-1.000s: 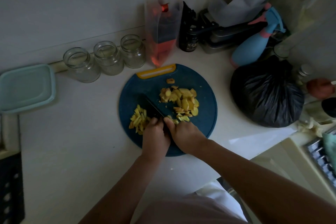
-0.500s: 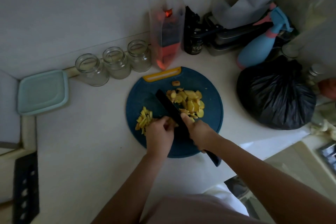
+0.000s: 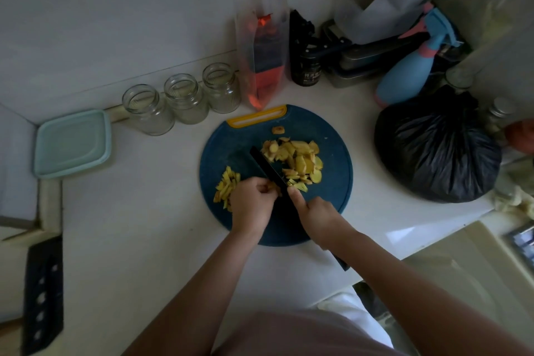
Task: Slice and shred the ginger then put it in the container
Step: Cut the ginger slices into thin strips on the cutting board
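The white surface (image 3: pixel 144 240) carries a crowd of kitchen things along its far edge, with a tied black bag (image 3: pixel 433 147) off to the right. In the middle lies the round blue cutting board (image 3: pixel 332 130), where all the ginger sits. Well apart to the left is a teal-lidded container (image 3: pixel 72 141) with its lid on, and three empty glass jars (image 3: pixel 185 98) stand between it and the board. Which of these is meant to take the ginger cannot be told, and none holds any yet.

The person's left hand (image 3: pixel 251 205) is curled, its fingertips pinning a small stack of slices (image 3: pixel 274 186) to the board. The right hand (image 3: pixel 318 217) grips the black knife (image 3: pixel 265 165), forefinger laid along the blade, which runs diagonally just beside the left fingertips.

To the right of the blade lies the larger heap of flat slices (image 3: pixel 300 159), waiting to be cut. To the left, partly under the left hand, is the smaller heap of shreds (image 3: pixel 226 186).

Slicing looks finished. Shredding seems less than half done, judging by the two heaps, and the transfer to the container has not begun.
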